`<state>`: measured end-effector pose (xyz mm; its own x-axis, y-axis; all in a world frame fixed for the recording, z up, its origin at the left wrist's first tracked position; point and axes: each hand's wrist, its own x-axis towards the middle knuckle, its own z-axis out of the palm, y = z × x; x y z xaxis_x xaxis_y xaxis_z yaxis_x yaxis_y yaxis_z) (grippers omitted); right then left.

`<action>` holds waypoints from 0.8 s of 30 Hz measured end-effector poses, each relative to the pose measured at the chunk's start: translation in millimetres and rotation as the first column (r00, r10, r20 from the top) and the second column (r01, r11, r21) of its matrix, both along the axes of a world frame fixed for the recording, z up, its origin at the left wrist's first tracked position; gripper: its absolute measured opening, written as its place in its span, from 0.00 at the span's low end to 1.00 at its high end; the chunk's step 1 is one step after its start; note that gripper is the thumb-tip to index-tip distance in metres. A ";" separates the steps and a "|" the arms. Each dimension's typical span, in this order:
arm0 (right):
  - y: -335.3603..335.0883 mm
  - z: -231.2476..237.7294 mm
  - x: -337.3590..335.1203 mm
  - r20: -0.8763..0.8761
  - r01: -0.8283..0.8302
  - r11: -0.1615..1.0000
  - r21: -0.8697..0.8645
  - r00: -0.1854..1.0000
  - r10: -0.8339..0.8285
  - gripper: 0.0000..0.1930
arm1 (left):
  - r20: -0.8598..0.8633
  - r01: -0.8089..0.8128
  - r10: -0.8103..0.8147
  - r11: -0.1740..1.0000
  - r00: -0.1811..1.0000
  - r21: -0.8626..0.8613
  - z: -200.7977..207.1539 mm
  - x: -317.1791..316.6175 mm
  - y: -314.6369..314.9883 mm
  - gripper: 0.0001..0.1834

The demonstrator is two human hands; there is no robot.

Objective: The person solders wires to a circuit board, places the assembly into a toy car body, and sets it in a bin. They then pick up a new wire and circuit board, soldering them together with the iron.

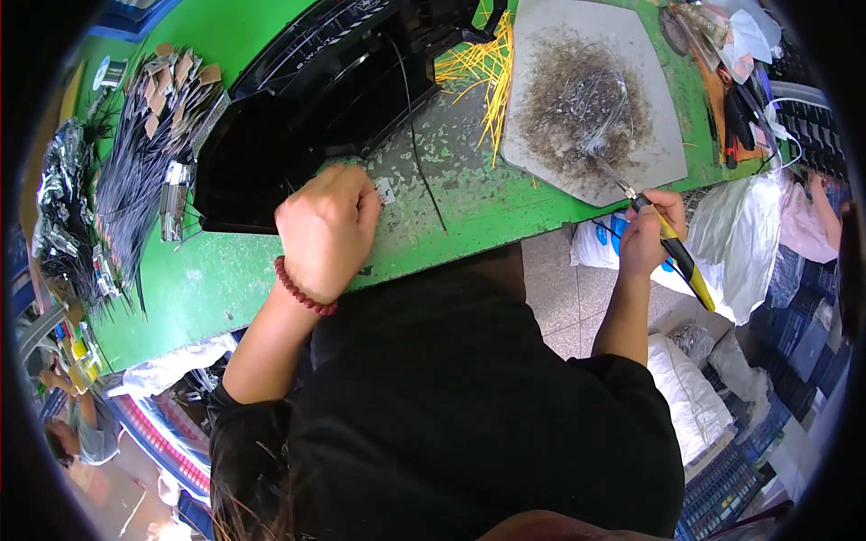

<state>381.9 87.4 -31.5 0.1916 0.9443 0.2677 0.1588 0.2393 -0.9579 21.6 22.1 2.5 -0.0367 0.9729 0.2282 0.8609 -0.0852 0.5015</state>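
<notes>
My right hand (654, 230) grips a soldering iron (672, 248) with a yellow and black handle. Its metal tip reaches the near part of a dark, dusty heap with a tangle of thin silvery strands (595, 104), spread on a grey board (532, 135). My left hand (327, 212), a red bead bracelet at its wrist, is closed at the near edge of a large black plastic housing (244, 162). Whatever those fingers hold is hidden beneath the hand. From the housing a thin black cable (417, 149) runs down onto the worn green bench (469, 203).
Black wires (135, 171) with small metal parts lie bundled at the left. Yellow wires (496, 86) are strewn between housing and board. Tools and scraps (735, 108) crowd the right end. White sacks (744, 243) stand beside the bench. Other people's arms (823, 212) show at both sides.
</notes>
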 end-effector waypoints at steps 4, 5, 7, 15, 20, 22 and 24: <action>-0.3 -0.9 -1.1 -0.036 -0.016 1.000 0.007 0.999 0.016 0.08 | -0.007 -0.022 0.022 1.000 1.000 -0.020 1.0 -2.3 -1.6 0.05; 0.0 1.1 -4.3 -0.014 -0.001 1.000 -0.005 1.000 0.001 0.08 | -0.015 -0.020 0.020 1.000 1.000 -0.017 2.6 -2.0 -1.6 0.05; 0.9 0.0 -8.6 -0.053 0.031 0.995 0.097 0.998 -0.026 0.08 | -0.032 -0.028 0.027 0.999 0.999 -0.015 1.2 -2.9 -2.5 0.04; -19.5 15.9 -102.2 0.042 -0.553 0.833 0.035 0.833 0.551 0.12 | -0.017 -0.031 0.032 0.999 0.999 0.019 -6.1 -2.2 -1.7 0.04; -10.4 9.8 -144.3 0.031 -0.655 0.754 -0.042 0.754 0.656 0.09 | -0.006 -0.037 0.037 0.999 0.999 0.023 -7.2 -2.3 -3.0 0.04; -7.7 8.4 -147.7 0.039 -0.684 0.728 -0.035 0.727 0.685 0.08 | 0.002 -0.031 0.031 0.999 1.000 0.024 -6.8 -3.5 -4.2 0.04; -6.4 6.8 -149.0 0.054 -0.690 0.724 -0.024 0.722 0.690 0.08 | 0.012 -0.036 0.036 0.999 0.999 0.021 -6.7 -4.3 -4.3 0.04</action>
<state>232.8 81.0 -24.7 -0.5276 0.8102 0.2553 0.0029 0.3022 -0.9532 17.3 17.8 -4.2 -0.0747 0.9659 0.2479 0.8577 -0.0646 0.5101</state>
